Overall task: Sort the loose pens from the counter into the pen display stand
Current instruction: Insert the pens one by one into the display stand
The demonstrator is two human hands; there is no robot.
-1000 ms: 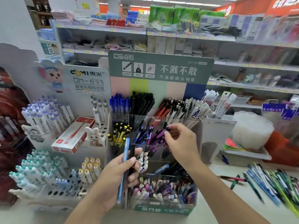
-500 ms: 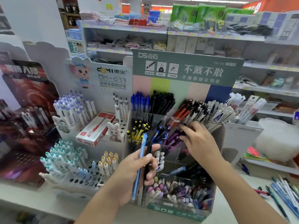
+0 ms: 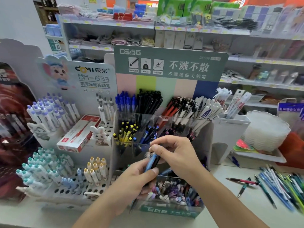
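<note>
The left hand [image 3: 136, 176] hides the lower barrels of the light blue pen [image 3: 152, 160] and the black pen beside it. The loose coloured pens on the white counter [image 3: 283, 186] run off the right edge, blurred.

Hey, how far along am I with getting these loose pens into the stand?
Partway. Done: the pen display stand already has pens in its clear compartments. In hand: your left hand grips a blue pen and a black pen, and your right hand pinches their tops in front of the stand. Left: a sizeable pile of loose pens lies on the counter at right.
</note>
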